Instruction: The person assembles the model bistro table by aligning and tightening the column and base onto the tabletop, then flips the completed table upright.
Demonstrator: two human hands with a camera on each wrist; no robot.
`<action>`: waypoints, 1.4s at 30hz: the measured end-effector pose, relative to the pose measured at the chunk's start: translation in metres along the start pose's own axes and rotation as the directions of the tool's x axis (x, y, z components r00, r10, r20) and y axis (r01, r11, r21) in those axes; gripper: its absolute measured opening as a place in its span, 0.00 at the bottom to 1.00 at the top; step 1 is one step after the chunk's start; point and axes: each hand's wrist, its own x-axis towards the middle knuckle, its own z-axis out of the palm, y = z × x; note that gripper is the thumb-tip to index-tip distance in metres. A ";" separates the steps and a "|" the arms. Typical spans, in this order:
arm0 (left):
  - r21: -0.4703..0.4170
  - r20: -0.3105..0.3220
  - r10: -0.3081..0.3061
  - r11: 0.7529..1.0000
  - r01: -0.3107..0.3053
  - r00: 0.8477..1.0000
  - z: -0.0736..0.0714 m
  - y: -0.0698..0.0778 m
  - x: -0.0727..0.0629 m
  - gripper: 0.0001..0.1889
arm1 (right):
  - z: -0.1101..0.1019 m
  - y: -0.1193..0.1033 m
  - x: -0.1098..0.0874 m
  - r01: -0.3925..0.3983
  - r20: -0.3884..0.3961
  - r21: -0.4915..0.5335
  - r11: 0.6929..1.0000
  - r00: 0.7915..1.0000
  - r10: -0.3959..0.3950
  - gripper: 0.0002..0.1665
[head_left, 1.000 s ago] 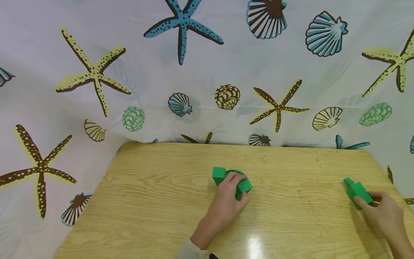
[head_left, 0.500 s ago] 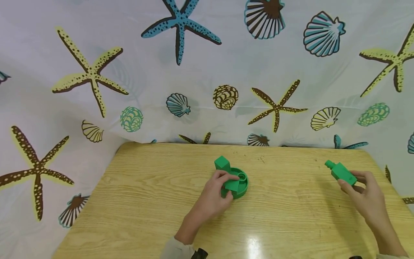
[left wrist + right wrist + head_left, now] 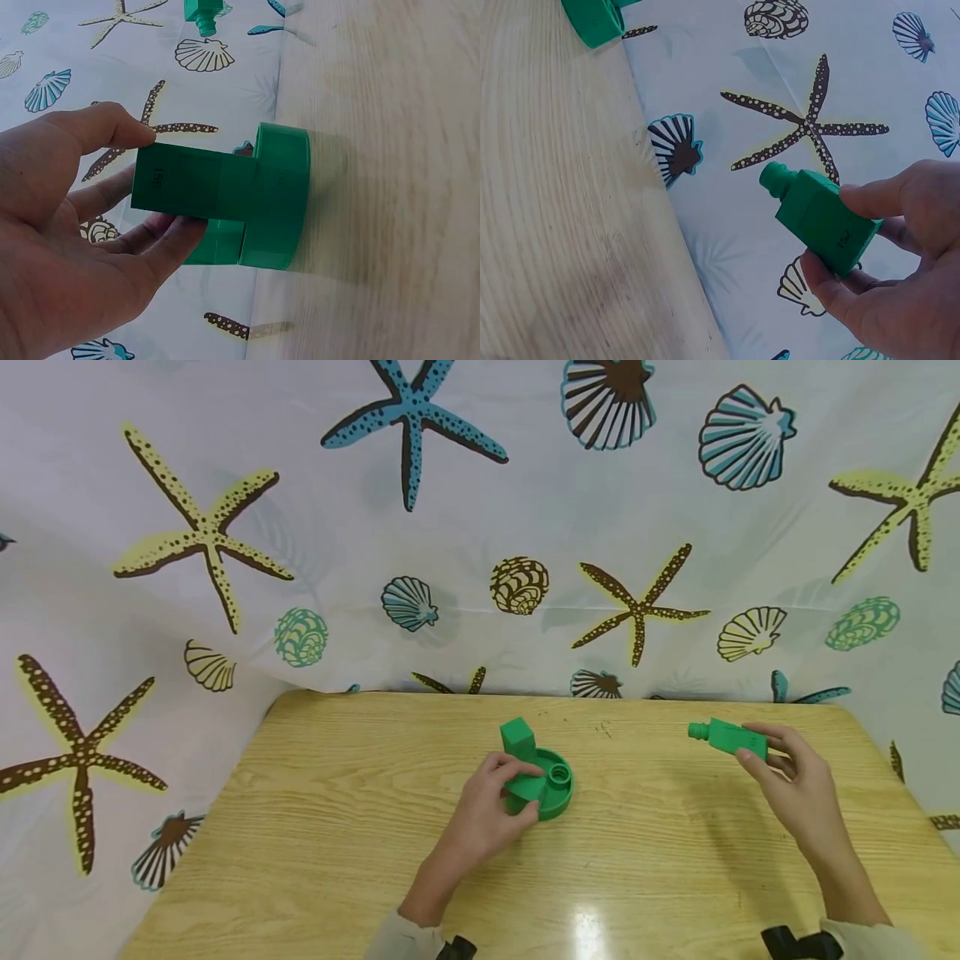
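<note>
A round green base [image 3: 556, 810] stands on the table, with a ring-shaped socket [image 3: 559, 775] open at its right side. Two square green posts rise from it. My left hand [image 3: 476, 818] pinches the nearer post [image 3: 180, 180], thumb and fingers on opposite sides. Behind that hand, the farther post [image 3: 517, 739] stands untouched. Above the table on the right, my right hand [image 3: 802, 789] grips a green rectangular block with a threaded stub [image 3: 727, 737]. Its stub points left toward the base. Small dark digits mark this block's side [image 3: 844, 238] in the right wrist view.
A light wooden table [image 3: 637, 868] lies under both hands. Along its back and sides hangs a white cloth [image 3: 465, 527] printed with starfish and shells. Black straps [image 3: 802, 943] show at the wrists.
My right hand has lifted the threaded block and carried it left, turning its stub from up-left to level. My left hand and the base's posts have shifted left, exposing the socket.
</note>
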 end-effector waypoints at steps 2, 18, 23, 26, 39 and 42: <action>-0.013 -0.001 0.001 1.000 -0.001 1.000 0.000 -0.001 0.000 0.17 | 0.005 -0.004 0.002 -0.001 0.002 0.006 1.000 1.000 0.001 0.25; -0.079 -0.112 0.020 0.996 -0.029 0.993 0.005 -0.010 -0.002 0.16 | 0.039 -0.034 0.019 0.077 0.022 0.184 0.980 0.996 -0.082 0.21; -0.084 -0.160 0.011 0.996 -0.025 0.987 0.005 -0.014 -0.001 0.19 | 0.055 -0.042 0.020 0.104 0.014 0.250 0.963 0.994 -0.111 0.23; -0.125 -0.165 -0.005 0.992 -0.016 0.986 0.003 -0.016 -0.001 0.19 | 0.065 -0.045 0.019 0.114 0.009 0.272 0.955 0.993 -0.121 0.26; -0.200 -0.169 -0.023 0.980 -0.012 0.985 -0.002 -0.024 0.000 0.19 | 0.106 -0.052 0.012 0.144 -0.045 0.422 0.895 0.989 -0.138 0.25; -0.209 -0.163 -0.020 0.978 -0.015 0.986 -0.003 -0.025 0.001 0.19 | 0.114 -0.051 0.010 0.149 -0.026 0.440 0.886 0.988 -0.153 0.25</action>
